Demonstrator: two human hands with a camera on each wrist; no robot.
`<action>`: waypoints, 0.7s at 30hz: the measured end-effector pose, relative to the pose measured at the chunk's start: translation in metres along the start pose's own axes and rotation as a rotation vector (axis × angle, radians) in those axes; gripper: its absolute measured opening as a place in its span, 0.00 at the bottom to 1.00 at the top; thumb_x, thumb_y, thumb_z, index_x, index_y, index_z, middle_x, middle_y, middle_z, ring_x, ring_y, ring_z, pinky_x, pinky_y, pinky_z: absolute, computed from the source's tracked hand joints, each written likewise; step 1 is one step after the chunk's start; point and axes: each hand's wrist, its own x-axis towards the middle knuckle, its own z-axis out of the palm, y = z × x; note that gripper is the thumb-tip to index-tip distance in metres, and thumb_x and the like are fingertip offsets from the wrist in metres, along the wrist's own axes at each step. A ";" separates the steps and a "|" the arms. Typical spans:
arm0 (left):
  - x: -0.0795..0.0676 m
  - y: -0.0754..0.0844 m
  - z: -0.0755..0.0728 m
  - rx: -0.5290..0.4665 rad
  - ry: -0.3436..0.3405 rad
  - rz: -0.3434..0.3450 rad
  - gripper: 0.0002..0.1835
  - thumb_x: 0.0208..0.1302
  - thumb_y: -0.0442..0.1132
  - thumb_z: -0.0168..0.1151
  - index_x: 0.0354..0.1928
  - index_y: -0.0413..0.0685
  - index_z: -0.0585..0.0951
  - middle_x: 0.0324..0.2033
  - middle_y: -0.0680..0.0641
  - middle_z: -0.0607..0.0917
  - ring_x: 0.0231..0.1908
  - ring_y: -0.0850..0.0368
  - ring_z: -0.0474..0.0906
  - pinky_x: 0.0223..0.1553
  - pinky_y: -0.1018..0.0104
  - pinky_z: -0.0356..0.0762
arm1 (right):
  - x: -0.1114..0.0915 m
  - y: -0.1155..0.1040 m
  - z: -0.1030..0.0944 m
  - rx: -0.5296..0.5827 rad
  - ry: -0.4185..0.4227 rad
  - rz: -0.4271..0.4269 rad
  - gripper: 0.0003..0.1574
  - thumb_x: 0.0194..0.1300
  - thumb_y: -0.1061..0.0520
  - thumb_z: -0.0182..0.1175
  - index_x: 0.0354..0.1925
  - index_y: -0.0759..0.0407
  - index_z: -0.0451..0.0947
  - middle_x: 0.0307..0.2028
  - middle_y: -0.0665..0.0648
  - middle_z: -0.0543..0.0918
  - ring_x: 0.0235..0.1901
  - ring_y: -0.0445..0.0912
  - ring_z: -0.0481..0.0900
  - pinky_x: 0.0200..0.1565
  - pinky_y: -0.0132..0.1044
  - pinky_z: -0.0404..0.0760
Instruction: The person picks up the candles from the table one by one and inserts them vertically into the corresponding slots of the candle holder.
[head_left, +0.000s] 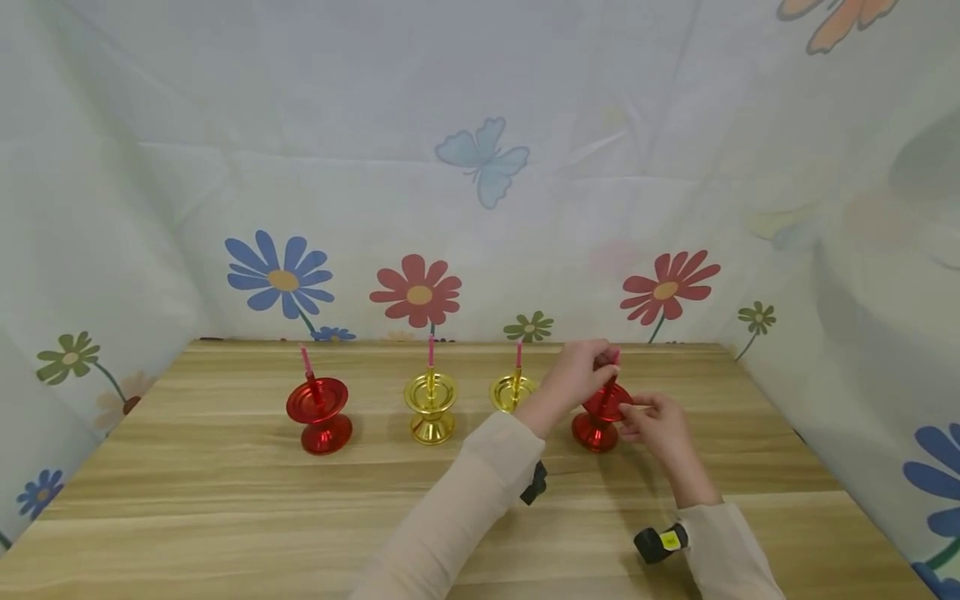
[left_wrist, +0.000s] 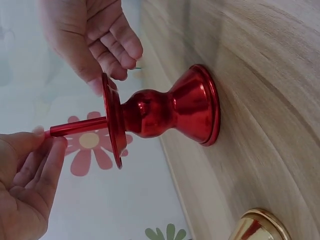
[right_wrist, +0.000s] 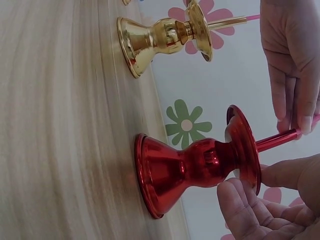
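On the right of the table stands a shiny red candle holder with a wide dish and a flared foot. A thin pink candle sits at the top of its narrow tube. My left hand pinches the candle between thumb and fingertips, right at the tube's mouth. From the right side, my right hand grips the dish's rim, thumb on the upper face and fingers below. The foot rests upright on the wood. My left fingers hide part of the candle.
Left of my hands, two gold candle holders and another red candle holder stand in a row, each bearing a pink candle. My left forearm crosses before the nearer gold holder. A flowered cloth hangs behind the wooden table.
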 end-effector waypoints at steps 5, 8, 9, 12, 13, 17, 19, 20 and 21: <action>0.000 -0.004 0.006 -0.035 0.040 0.011 0.05 0.64 0.36 0.61 0.40 0.44 0.81 0.35 0.49 0.85 0.35 0.63 0.78 0.39 0.79 0.76 | -0.001 0.001 -0.002 0.015 -0.005 -0.010 0.23 0.69 0.64 0.53 0.55 0.80 0.64 0.29 0.63 0.83 0.23 0.42 0.83 0.31 0.35 0.85; -0.002 -0.007 0.009 -0.051 0.060 0.000 0.06 0.64 0.36 0.61 0.42 0.44 0.81 0.36 0.49 0.85 0.36 0.62 0.78 0.40 0.79 0.76 | 0.000 0.002 0.000 0.031 -0.017 -0.019 0.22 0.69 0.65 0.52 0.55 0.81 0.63 0.27 0.60 0.83 0.23 0.43 0.83 0.31 0.36 0.85; -0.003 -0.008 0.009 -0.056 0.064 -0.004 0.07 0.64 0.36 0.61 0.42 0.44 0.81 0.36 0.49 0.85 0.37 0.62 0.79 0.40 0.78 0.76 | 0.000 0.002 0.000 0.037 -0.021 -0.020 0.22 0.68 0.65 0.52 0.55 0.81 0.63 0.27 0.60 0.83 0.23 0.43 0.83 0.31 0.36 0.85; -0.004 -0.009 0.009 -0.070 0.070 -0.014 0.08 0.64 0.36 0.61 0.44 0.43 0.81 0.37 0.49 0.85 0.38 0.61 0.79 0.42 0.78 0.77 | 0.001 0.001 0.001 0.033 -0.021 -0.020 0.22 0.68 0.65 0.52 0.55 0.81 0.64 0.27 0.61 0.83 0.23 0.43 0.83 0.31 0.36 0.85; -0.005 -0.009 0.009 -0.070 0.070 -0.014 0.08 0.64 0.35 0.61 0.44 0.44 0.81 0.37 0.49 0.85 0.38 0.61 0.80 0.42 0.78 0.78 | 0.001 0.001 0.001 0.031 -0.020 -0.018 0.22 0.68 0.65 0.52 0.55 0.80 0.64 0.28 0.62 0.83 0.23 0.43 0.83 0.31 0.36 0.85; -0.007 -0.012 0.011 -0.075 0.055 -0.019 0.08 0.64 0.36 0.61 0.44 0.44 0.80 0.39 0.49 0.85 0.39 0.61 0.80 0.41 0.78 0.78 | 0.001 0.002 0.001 0.023 -0.023 -0.020 0.22 0.69 0.64 0.52 0.55 0.81 0.64 0.29 0.65 0.83 0.23 0.43 0.83 0.30 0.35 0.85; -0.009 -0.015 0.013 -0.083 0.047 -0.027 0.08 0.64 0.36 0.61 0.45 0.44 0.80 0.41 0.49 0.85 0.39 0.60 0.81 0.41 0.78 0.79 | 0.002 0.004 0.001 0.010 -0.032 -0.017 0.23 0.69 0.63 0.53 0.54 0.81 0.64 0.32 0.67 0.83 0.24 0.44 0.83 0.30 0.35 0.85; -0.010 -0.016 0.015 -0.091 0.041 -0.033 0.09 0.64 0.36 0.61 0.45 0.45 0.79 0.41 0.49 0.84 0.40 0.60 0.81 0.41 0.78 0.79 | 0.002 0.005 0.000 0.002 -0.036 -0.015 0.23 0.69 0.63 0.53 0.54 0.80 0.64 0.33 0.69 0.82 0.24 0.44 0.83 0.30 0.34 0.85; -0.011 -0.017 0.016 -0.100 0.038 -0.036 0.09 0.64 0.36 0.62 0.45 0.45 0.79 0.42 0.49 0.84 0.40 0.60 0.82 0.41 0.77 0.79 | 0.002 0.006 0.000 -0.011 -0.042 -0.010 0.24 0.69 0.62 0.53 0.55 0.80 0.64 0.34 0.70 0.82 0.25 0.44 0.83 0.31 0.34 0.85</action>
